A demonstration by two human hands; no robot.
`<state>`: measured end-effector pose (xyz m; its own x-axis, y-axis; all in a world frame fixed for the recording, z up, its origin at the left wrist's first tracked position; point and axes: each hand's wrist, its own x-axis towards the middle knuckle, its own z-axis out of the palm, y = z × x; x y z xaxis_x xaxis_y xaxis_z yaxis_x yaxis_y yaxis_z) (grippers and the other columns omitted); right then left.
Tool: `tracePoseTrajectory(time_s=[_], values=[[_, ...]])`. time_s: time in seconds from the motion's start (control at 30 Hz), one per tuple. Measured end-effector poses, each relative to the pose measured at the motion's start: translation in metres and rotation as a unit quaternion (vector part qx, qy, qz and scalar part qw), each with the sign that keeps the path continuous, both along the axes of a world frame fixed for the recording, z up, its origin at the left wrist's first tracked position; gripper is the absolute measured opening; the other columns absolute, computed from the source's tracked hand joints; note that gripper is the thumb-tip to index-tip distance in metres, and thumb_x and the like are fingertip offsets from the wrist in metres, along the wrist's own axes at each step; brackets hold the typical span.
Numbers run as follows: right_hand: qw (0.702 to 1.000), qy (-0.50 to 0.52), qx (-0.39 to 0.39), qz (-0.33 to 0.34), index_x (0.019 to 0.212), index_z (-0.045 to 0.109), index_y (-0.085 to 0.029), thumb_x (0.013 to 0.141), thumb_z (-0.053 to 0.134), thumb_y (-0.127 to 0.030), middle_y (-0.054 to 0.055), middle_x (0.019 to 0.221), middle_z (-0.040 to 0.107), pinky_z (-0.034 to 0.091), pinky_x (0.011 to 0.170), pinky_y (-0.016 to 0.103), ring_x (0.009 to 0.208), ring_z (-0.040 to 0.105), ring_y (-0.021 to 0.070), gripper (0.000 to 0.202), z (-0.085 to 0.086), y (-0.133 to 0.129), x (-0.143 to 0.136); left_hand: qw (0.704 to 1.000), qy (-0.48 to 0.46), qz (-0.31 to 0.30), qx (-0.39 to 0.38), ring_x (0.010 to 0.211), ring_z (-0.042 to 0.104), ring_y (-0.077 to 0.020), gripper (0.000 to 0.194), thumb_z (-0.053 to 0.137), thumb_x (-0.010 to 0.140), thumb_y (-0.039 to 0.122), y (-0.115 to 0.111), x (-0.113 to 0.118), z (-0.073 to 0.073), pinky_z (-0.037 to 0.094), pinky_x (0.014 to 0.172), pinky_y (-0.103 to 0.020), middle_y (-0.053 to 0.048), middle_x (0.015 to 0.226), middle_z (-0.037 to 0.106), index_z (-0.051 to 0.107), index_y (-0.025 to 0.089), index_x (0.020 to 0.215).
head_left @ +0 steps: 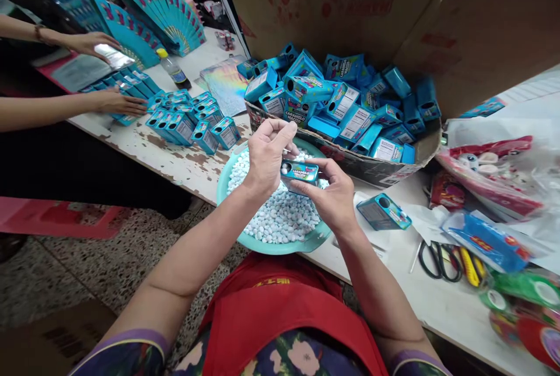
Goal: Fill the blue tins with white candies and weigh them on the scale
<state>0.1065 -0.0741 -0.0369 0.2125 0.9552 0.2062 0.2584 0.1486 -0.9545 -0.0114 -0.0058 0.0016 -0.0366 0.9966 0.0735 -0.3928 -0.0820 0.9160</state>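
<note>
My right hand [336,194] grips a small blue candy box [301,173] marked "CARAMELO MACIZO", thumb and fingers on its two sides. The round hole at the box's left end faces up, with a whitish candy at it. Beside that hole is my left hand [268,153], its fingers curled and pinched together; whatever is between the fingertips is hidden. Both hands are over a teal basin [262,246] full of small white and pale blue candies [280,218]. Another blue box [384,212] lies on the table, right of my right hand.
Beyond the basin stands a large carton [376,169] heaped with blue boxes. Several filled-looking boxes [175,122] stand in rows at the left, near a co-worker's hands [116,101] and a yellow-capped bottle [175,69]. Scissors [440,260] and a yellow cutter [472,266] lie right.
</note>
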Motion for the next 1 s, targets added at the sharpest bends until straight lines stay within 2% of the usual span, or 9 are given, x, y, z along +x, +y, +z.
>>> tracePoseTrajectory(time_s=[0.27,0.43,0.53,0.6,0.7,0.8,0.9,0.97,1.0], values=[[1.0,0.008,0.001,0.0,0.101,0.072,-0.024,0.063,0.089,-0.037,0.002,0.1,0.074,0.052,0.085,0.035,0.093,0.068,0.0211,0.044,0.001,0.001,-0.001,1.0,-0.001,0.005,0.01,0.047,0.053,-0.007,0.024,0.076,0.079,0.032,0.0,0.004,0.001,0.045,0.049,-0.019,0.007,0.052,0.05,0.056,0.02,0.072],[1.0,0.025,-0.004,-0.001,0.101,0.072,-0.024,0.062,0.09,-0.038,0.001,0.097,0.074,0.053,0.081,0.034,0.088,0.068,0.0199,0.046,0.0,-0.001,0.002,1.0,-0.017,-0.003,0.02,0.04,0.041,-0.0049,0.024,0.076,0.08,0.028,-0.002,0.003,0.009,0.031,0.039,-0.018,0.008,0.05,0.045,0.055,0.019,0.071],[0.999,0.049,0.007,-0.015,0.103,0.071,-0.024,0.063,0.09,-0.036,0.001,0.099,0.074,0.053,0.081,0.034,0.087,0.068,0.0189,0.046,-0.001,-0.007,0.012,0.999,-0.034,0.012,0.0,0.04,0.038,-0.0041,0.025,0.077,0.08,0.027,0.001,-0.005,0.013,0.029,0.037,-0.018,0.008,0.052,0.043,0.054,0.019,0.071],[0.998,0.055,0.02,-0.039,0.105,0.071,-0.024,0.064,0.089,-0.035,0.001,0.101,0.074,0.054,0.083,0.034,0.089,0.069,0.0189,0.046,-0.003,-0.01,0.018,0.998,-0.05,0.022,-0.036,0.043,0.042,-0.0042,0.024,0.076,0.08,0.025,0.004,-0.012,0.009,0.031,0.039,-0.017,0.007,0.055,0.045,0.054,0.019,0.071],[0.998,0.053,0.018,-0.035,0.104,0.071,-0.024,0.064,0.089,-0.034,0.001,0.1,0.074,0.054,0.084,0.035,0.09,0.069,0.0194,0.045,-0.007,-0.011,0.022,0.988,-0.08,-0.004,-0.133,0.049,0.048,-0.0041,0.024,0.075,0.078,0.022,0.009,-0.02,-0.007,0.032,0.04,-0.014,0.004,0.061,0.05,0.053,0.017,0.071],[0.998,0.061,0.01,-0.024,0.106,0.071,-0.025,0.064,0.09,-0.035,0.001,0.1,0.074,0.054,0.084,0.036,0.09,0.069,0.0197,0.047,-0.01,-0.012,0.023,0.98,-0.085,-0.037,-0.175,0.047,0.044,-0.0027,0.023,0.073,0.076,0.023,0.009,-0.024,-0.024,0.026,0.039,-0.013,0.004,0.063,0.049,0.051,0.016,0.071],[0.996,0.074,0.021,-0.045,0.105,0.071,-0.026,0.063,0.091,-0.035,0.001,0.1,0.074,0.055,0.084,0.036,0.09,0.07,0.0194,0.047,-0.007,-0.02,0.031,0.985,0.002,-0.065,-0.16,0.046,0.039,-0.0037,0.023,0.07,0.075,0.029,0.009,-0.029,-0.034,0.021,0.039,-0.016,0.005,0.063,0.048,0.051,0.017,0.073],[0.993,0.088,0.033,-0.067,0.104,0.071,-0.026,0.062,0.091,-0.033,0.001,0.1,0.075,0.057,0.082,0.036,0.088,0.071,0.0192,0.047,-0.002,-0.034,0.045,0.974,0.16,-0.104,-0.119,0.049,0.042,-0.0066,0.02,0.068,0.076,0.032,0.009,-0.035,-0.042,0.026,0.042,-0.018,0.003,0.063,0.05,0.054,0.018,0.073],[0.991,0.092,0.042,-0.085,0.103,0.071,-0.026,0.061,0.092,-0.033,0.001,0.099,0.075,0.057,0.081,0.035,0.086,0.071,0.0191,0.047,0.001,-0.044,0.054,0.953,0.262,-0.129,-0.081,0.054,0.046,-0.0091,0.018,0.066,0.077,0.033,0.009,-0.039,-0.046,0.032,0.046,-0.02,0.001,0.065,0.053,0.057,0.018,0.074]])
